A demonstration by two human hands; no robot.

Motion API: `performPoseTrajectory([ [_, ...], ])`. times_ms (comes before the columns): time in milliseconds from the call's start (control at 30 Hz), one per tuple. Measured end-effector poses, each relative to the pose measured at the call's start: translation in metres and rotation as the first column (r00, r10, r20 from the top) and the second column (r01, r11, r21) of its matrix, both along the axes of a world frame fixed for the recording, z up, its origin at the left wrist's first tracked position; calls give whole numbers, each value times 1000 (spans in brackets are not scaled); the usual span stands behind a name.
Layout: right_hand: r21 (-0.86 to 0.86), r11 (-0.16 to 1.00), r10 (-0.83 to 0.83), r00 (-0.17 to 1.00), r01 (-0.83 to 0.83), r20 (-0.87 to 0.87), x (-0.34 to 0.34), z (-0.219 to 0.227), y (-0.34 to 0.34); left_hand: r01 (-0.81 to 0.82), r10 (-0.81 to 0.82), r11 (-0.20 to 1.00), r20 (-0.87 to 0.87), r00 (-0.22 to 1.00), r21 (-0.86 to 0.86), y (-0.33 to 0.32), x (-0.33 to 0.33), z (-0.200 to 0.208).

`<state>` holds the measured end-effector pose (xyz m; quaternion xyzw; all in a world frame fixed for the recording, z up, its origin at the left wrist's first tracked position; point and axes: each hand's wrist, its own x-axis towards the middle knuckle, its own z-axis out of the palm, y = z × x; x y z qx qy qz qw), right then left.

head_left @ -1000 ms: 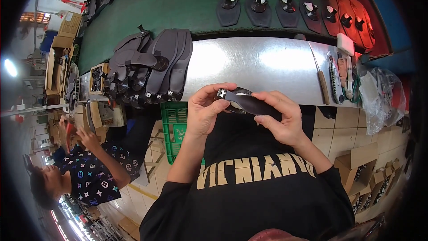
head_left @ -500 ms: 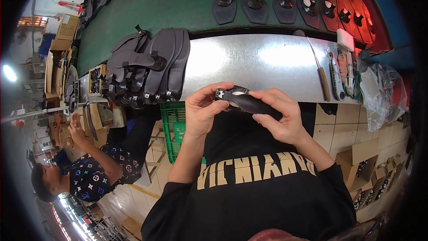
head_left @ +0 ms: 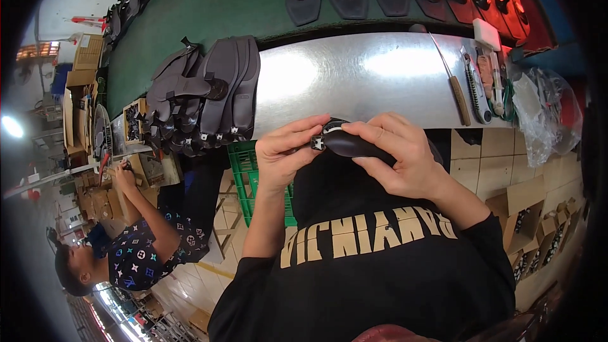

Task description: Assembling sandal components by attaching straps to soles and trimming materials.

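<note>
Just over the near edge of the steel bench, both my hands hold one dark sandal (head_left: 358, 145). My left hand (head_left: 278, 152) grips its strap end, where a small black-and-white fitting (head_left: 318, 143) shows beside the fingers. My right hand (head_left: 405, 158) is closed around the sole's other end, with the thumb below and the fingers above. A pale curved piece (head_left: 333, 128) shows at the strap opening between the two hands. Part of the sole is hidden behind my right fingers.
Dark sandals (head_left: 231, 95) are piled left on the steel bench (head_left: 354, 66). An awl (head_left: 457, 95), a utility knife (head_left: 479, 98) and a plastic bag (head_left: 544, 114) lie right. Sandals line the green belt (head_left: 209, 9) beyond. A green crate (head_left: 242, 158) stands below; a co-worker (head_left: 142, 247) is at left.
The sandal has turned a little in my hands, and its fitting now sits lower. My left fingers have straightened. The view has shifted slightly, and the co-worker's hand is lower.
</note>
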<state>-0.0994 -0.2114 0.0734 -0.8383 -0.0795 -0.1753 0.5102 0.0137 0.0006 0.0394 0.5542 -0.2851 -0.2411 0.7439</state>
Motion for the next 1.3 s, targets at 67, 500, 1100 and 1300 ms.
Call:
performPoseTrajectory([
  [67, -11, 1000, -6, 1000, 6, 12, 0, -2, 1, 29, -29, 999, 12, 1000, 23, 2, 2, -2],
  [500, -89, 996, -5, 995, -3, -98, -1, -5, 4, 55, -77, 988, 151, 986, 141, -4, -9, 0],
  [1100, -160, 980, 104, 991, -117, -88, -6, -27, 2, -32, 129, 946, -285, 950, 323, -12, -34, 3],
  [1300, -38, 995, 80, 984, -87, -157, -11, -32, 7, -42, 144, 951, -318, 937, 308, -14, -33, 6],
])
